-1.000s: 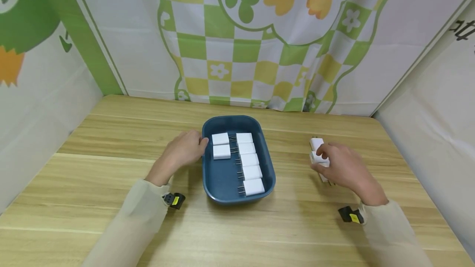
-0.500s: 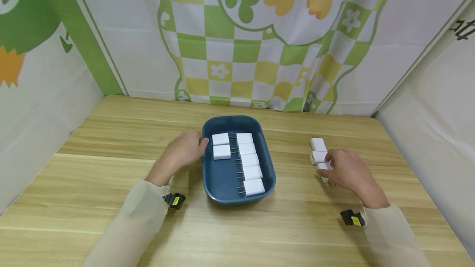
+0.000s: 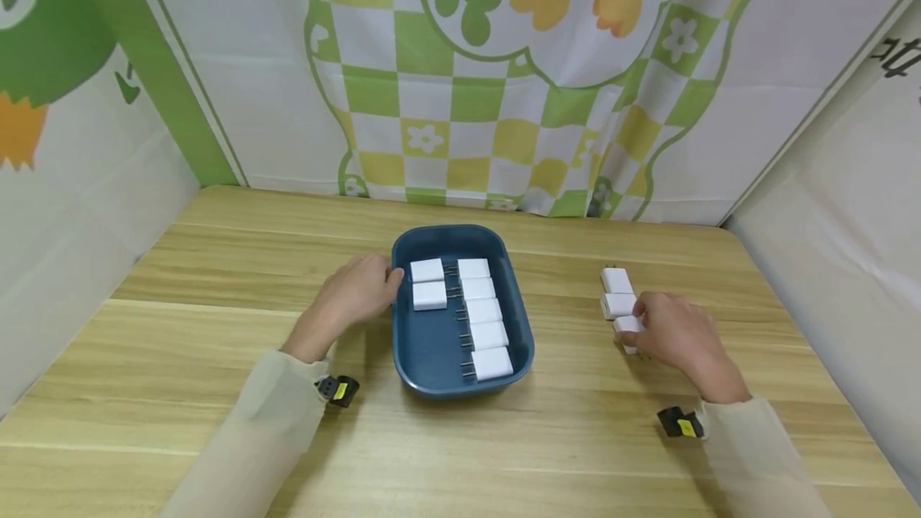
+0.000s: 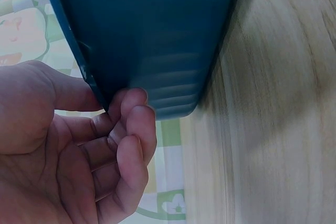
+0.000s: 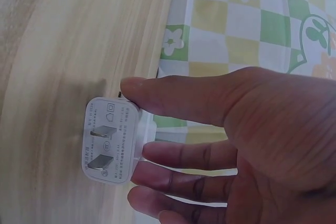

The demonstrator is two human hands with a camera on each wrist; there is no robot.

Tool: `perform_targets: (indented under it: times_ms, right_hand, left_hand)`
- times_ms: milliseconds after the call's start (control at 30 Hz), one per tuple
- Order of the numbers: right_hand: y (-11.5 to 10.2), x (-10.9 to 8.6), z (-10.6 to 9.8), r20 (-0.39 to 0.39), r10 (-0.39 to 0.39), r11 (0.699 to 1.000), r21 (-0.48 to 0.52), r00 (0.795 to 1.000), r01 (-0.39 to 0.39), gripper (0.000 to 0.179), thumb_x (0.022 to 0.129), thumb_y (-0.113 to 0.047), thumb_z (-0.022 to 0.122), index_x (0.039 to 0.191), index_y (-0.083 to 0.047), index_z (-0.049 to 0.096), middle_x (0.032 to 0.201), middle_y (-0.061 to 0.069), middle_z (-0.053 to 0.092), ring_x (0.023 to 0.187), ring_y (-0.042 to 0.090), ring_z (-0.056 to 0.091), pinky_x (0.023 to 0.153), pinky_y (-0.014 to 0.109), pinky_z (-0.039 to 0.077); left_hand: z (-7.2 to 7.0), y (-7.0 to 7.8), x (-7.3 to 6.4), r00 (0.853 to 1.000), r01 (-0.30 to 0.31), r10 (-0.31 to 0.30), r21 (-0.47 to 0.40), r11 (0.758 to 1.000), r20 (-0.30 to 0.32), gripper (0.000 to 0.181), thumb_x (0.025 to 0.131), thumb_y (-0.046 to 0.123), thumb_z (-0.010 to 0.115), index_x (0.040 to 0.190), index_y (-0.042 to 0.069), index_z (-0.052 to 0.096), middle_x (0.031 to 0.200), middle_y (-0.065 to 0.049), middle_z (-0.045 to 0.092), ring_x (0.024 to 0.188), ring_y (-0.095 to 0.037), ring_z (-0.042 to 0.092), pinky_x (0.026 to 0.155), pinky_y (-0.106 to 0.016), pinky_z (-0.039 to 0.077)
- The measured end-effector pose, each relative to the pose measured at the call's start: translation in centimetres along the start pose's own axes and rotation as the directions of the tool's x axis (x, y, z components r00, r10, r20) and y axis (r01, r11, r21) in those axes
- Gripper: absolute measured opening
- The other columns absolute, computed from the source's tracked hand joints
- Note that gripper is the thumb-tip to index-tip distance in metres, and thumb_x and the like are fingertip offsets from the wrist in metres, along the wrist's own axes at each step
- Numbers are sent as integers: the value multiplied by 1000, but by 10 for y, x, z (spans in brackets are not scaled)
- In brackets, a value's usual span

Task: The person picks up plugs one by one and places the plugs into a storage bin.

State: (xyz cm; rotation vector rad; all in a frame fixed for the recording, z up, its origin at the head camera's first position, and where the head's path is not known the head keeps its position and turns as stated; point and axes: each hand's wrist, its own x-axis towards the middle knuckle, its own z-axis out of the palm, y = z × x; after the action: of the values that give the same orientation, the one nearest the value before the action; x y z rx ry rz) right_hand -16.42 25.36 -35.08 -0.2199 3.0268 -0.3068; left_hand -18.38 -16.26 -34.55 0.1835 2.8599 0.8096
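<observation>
Left hand (image 3: 357,288) grips one tray (image 3: 430,350) of seven wall chargers (image 3: 483,310); right hand (image 3: 678,334) pinches one charger (image 3: 627,325) of apparently three outside.

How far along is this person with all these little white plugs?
Seemingly done: seven white plugs sit in the blue container, five in one row, two in another. In hand: the left hand holds the container's edge; the right hand pinches another plug. Probably left: at least two more plugs on the table.
</observation>
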Motion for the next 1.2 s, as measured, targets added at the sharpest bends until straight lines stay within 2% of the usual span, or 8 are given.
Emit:
perform_targets:
  times_ms: [333, 767, 1200]
  right_hand:
    - [1, -1, 1, 42, 40, 999, 19, 998, -41, 52, 79, -37, 84, 104, 4, 66, 83, 10, 62, 66, 23, 54, 52, 36, 39]
    - [1, 0, 0, 53, 41, 999, 14, 998, -42, 47, 78, -38, 85, 97, 1, 67, 81, 9, 62, 68, 24, 54, 52, 36, 39]
    - [-2, -2, 1, 85, 52, 999, 8, 995, -53, 45, 76, -36, 86, 98, 0, 69, 81, 6, 64, 70, 23, 56, 53, 35, 41]
  left_hand:
    - [0, 1, 0, 1000, 10, -10, 2, 1000, 6, 43, 108, 23, 44, 68, 10, 52, 59, -3, 47, 50, -16, 44, 49, -27, 33]
    - [0, 0, 0, 1000, 1, -1, -2, 1000, -1, 43, 108, 24, 44, 67, 11, 50, 59, -2, 47, 50, -16, 43, 49, -27, 33]
    - [1, 0, 0, 1000, 0, 0, 1, 1000, 2, 43, 108, 24, 44, 68, 11, 51, 59, -2, 48, 51, -16, 43, 49, -27, 34]
